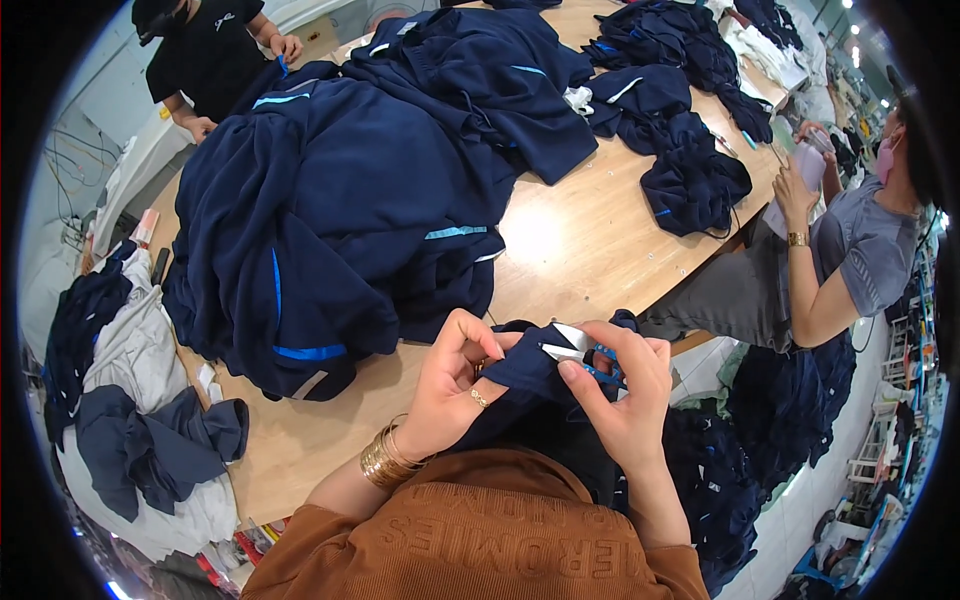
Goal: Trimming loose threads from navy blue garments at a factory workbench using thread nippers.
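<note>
A navy garment [535, 378] hangs over the near edge of the table, close to my body. My left hand [450, 385] is closed on its edge, with the fabric stretched across the fingers. My right hand [630, 390] grips small scissors [568, 345] with blue handles. Their pale blades point left and lie spread against the cloth, close to my left fingers. Whether a thread or the fabric itself sits between the blades is too small to tell.
A big heap of navy garments [370, 180] with light-blue strips fills the table's left and middle. Smaller navy pieces [697, 180] lie far right on the wooden table [570, 230]. One person [215, 50] handles cloth at the far left; another [850, 240] sits at right. White fabric [145, 350] lies left.
</note>
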`<state>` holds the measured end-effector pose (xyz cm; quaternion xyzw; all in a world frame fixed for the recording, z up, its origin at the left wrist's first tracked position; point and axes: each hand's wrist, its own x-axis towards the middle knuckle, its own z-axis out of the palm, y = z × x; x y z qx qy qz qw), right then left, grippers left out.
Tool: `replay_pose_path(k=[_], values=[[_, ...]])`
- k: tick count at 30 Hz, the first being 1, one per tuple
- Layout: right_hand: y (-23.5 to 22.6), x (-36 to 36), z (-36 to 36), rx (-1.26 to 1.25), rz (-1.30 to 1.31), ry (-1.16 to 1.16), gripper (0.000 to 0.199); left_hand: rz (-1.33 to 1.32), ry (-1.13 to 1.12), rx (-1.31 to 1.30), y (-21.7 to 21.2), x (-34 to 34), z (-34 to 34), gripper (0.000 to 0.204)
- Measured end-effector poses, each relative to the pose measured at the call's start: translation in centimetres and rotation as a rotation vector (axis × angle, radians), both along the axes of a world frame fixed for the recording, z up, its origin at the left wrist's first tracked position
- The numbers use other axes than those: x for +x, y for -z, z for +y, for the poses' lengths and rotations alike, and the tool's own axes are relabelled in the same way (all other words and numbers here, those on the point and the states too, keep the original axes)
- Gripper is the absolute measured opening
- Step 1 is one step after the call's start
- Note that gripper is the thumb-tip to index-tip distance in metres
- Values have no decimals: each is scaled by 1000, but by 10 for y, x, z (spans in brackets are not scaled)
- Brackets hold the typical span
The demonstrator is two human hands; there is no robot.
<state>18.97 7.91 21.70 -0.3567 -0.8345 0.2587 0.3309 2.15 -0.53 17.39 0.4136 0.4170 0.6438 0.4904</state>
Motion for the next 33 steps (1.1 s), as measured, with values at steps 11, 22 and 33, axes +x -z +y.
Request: replay_pose_path(k=[11,22,33], values=[[5,2,-5,-321,242,19,37,-47,8,-12,2,3,-1,24],[8,-15,4,-550,575,47,4,-164,58,-33,1,3,1,23],[17,-10,12,92,235,-172,15,-276,71,-96,-1,7,2,24]])
